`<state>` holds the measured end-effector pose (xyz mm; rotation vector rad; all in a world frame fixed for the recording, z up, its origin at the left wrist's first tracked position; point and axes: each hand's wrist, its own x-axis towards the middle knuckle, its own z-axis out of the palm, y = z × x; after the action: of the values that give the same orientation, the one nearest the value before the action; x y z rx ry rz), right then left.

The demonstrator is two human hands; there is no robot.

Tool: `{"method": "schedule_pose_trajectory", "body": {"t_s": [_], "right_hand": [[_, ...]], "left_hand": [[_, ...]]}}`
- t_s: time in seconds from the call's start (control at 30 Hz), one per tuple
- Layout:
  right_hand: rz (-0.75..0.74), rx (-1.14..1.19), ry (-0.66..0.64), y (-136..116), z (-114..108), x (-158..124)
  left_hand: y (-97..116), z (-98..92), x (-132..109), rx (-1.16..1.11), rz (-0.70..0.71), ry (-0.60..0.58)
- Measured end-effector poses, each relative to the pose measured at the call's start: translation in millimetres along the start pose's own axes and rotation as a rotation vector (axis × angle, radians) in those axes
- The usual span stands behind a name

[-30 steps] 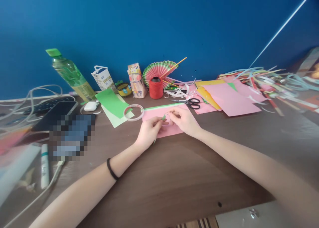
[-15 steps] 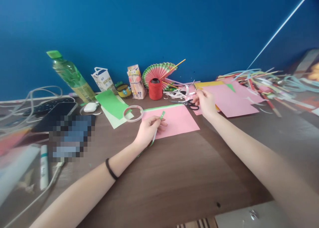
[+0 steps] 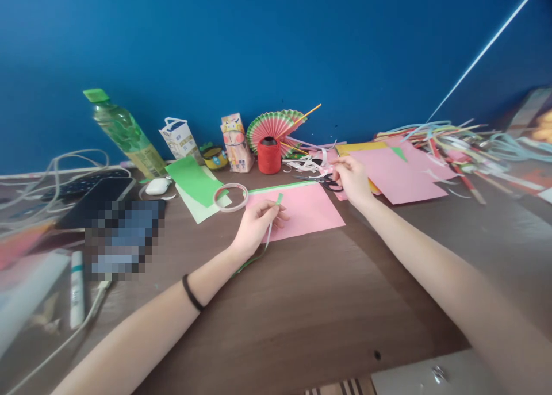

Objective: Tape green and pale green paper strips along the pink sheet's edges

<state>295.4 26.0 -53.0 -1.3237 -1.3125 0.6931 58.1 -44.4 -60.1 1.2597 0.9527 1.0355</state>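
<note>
My left hand [image 3: 259, 225] is closed in a pinch on a narrow green paper strip [image 3: 279, 199]. One end sticks up past the fingertips, and a thin tail hangs below the hand onto the table. Under the fingers lies a pink sheet [image 3: 314, 208] with a green far edge. My right hand [image 3: 353, 179] has its fingers pinched together beside the black-handled scissors [image 3: 330, 183] and some white paper scraps [image 3: 306, 164]. What those fingers hold, if anything, is hidden. Left of the pink sheet, a roll of tape [image 3: 230, 207] rests partly on green paper [image 3: 194, 179].
Along the blue wall stand a green-capped bottle [image 3: 123, 130], a carton [image 3: 181, 139], a decorated box [image 3: 236, 145], a red thread spool [image 3: 268, 156] and a pleated fan [image 3: 267, 127]. Pink sheets [image 3: 397, 173] and loose strips [image 3: 461, 148] lie right. Phones, cables and a marker [image 3: 76, 291] lie left.
My right hand has moved slightly down and left, closer to the scissors' handles. My left hand stays in place; the strip's tail below it has swung a little to the right.
</note>
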Motion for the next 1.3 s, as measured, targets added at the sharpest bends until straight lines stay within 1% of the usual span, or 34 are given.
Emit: {"method": "schedule_pose_trajectory", "body": {"t_s": [0.03, 0.07, 0.2, 0.23, 0.3, 0.33, 0.4, 0.5, 0.67, 0.83, 1.07, 1.13, 1.3], "right_hand": [[0.031, 0.038, 0.004, -6, 6, -5], [0.037, 0.063, -0.074, -11, 12, -11], [0.096, 0.17, -0.516, -31, 40, -38], [0.097, 0.202, -0.586, -34, 46, -45], [0.064, 0.258, -0.654, -36, 54, -56], [0.051, 0.292, -0.656, -37, 57, -59], [0.031, 0.334, -0.619, -36, 59, -64], [0.004, 0.32, -0.573, -36, 58, -65], [-0.077, 0.241, -0.606, -41, 57, -67], [-0.115, 0.211, -0.589, -43, 58, -70], [-0.073, 0.32, -0.573, -41, 59, -70], [-0.043, 0.338, -0.535, -39, 58, -67], [0.023, 0.421, -0.384, -35, 53, -56]], "left_hand": [[0, -0.1, 0, -0.007, 0.0, -0.006], [0, -0.1, 0, -0.014, 0.0, -0.01], [0, -0.2, 0, -0.019, 0.002, -0.024], [0, -0.3, 0, -0.012, 0.002, -0.023], [0, -0.6, -1, 0.007, 0.007, -0.022], [1, -0.7, -1, 0.015, 0.011, -0.024], [1, -0.9, -1, 0.02, 0.017, -0.035], [1, -0.6, -1, 0.02, 0.014, -0.058], [0, -0.3, -2, 0.049, 0.038, -0.053], [-3, -1.2, 1, 0.053, 0.061, -0.066], [-3, -0.3, 2, 0.058, 0.063, -0.058], [-1, 0.0, 1, 0.048, 0.035, -0.075], [2, -1.6, 0, 0.058, -0.03, -0.127]]}}
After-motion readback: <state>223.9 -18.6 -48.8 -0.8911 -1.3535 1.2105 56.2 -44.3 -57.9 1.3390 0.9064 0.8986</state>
